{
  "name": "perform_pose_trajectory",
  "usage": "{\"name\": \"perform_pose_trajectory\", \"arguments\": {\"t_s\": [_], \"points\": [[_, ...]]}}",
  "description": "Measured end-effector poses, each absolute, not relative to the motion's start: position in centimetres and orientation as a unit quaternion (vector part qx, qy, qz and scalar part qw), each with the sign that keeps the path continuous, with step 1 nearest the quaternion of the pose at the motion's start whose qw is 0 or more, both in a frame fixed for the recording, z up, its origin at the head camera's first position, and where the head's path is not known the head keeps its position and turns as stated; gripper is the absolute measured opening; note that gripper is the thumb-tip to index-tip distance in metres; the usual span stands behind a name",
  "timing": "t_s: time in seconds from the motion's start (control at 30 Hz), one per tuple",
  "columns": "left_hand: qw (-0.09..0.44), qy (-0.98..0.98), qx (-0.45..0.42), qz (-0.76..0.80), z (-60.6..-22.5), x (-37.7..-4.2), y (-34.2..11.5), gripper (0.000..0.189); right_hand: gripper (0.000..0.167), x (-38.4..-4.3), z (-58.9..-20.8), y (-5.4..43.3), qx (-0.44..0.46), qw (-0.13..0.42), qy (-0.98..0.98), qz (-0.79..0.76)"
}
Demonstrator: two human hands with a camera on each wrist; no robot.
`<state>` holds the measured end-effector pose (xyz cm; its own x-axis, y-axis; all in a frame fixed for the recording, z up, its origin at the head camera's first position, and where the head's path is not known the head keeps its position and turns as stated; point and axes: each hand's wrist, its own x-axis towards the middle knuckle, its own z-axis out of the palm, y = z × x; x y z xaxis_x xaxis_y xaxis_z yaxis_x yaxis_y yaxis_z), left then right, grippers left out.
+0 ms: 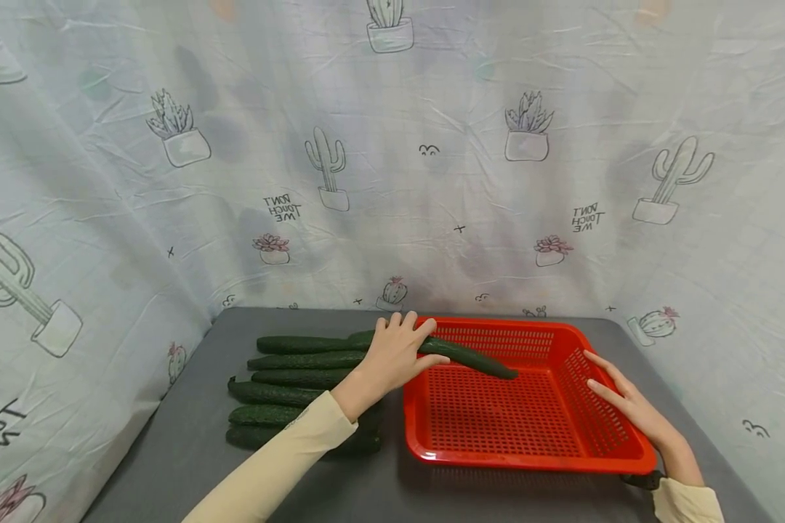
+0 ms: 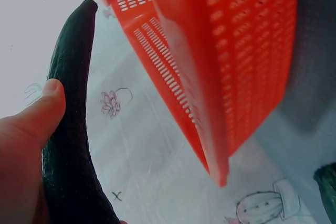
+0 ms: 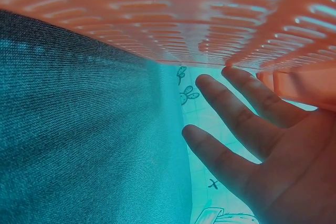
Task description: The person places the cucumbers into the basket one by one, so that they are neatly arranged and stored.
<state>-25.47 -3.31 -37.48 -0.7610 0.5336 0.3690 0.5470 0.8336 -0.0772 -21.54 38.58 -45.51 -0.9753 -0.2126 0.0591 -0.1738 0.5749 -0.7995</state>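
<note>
My left hand [image 1: 395, 352] holds a long dark green cucumber [image 1: 471, 357] over the left rim of a red plastic basket [image 1: 530, 460]. The cucumber's free end slopes down to the right above the basket's inside. In the left wrist view the thumb [image 2: 44, 108] presses along the curved cucumber [image 2: 71, 93]. My right hand [image 1: 641, 414] grips the basket's right rim, with two digits showing over its inner side. Three spread fingers [image 3: 231, 114] lie outside, close to the slotted wall [image 3: 173, 30] in the right wrist view.
Several cucumbers [image 1: 281, 394] lie in a stacked row left of the basket, partly hidden by the left forearm. All stand on a grey table [image 1: 190, 436]. A white curtain [image 1: 392, 189] printed with cacti encloses the back and sides.
</note>
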Motion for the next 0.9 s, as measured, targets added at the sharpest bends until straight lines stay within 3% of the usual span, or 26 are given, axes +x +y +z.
{"name": "perform_pose_trajectory", "arguments": {"t_s": [0.53, 0.77, 0.9], "points": [[0.128, -0.959, -0.247, -0.051, -36.9, -27.5, 1.8, 0.062, 0.056, -21.5, -45.6, 38.5, -0.111, 0.023, 0.883, -0.456], [0.093, -0.967, -0.233, -0.047, -36.9, -27.9, 4.4, 0.066, 0.047, -21.4, -45.3, 38.7, -0.13, 0.002, 0.909, -0.395], [0.073, -0.97, -0.227, -0.048, -37.0, -28.1, 5.8, 0.068, 0.044, -21.3, -45.1, 39.1, -0.143, 0.02, 0.896, -0.419]]}}
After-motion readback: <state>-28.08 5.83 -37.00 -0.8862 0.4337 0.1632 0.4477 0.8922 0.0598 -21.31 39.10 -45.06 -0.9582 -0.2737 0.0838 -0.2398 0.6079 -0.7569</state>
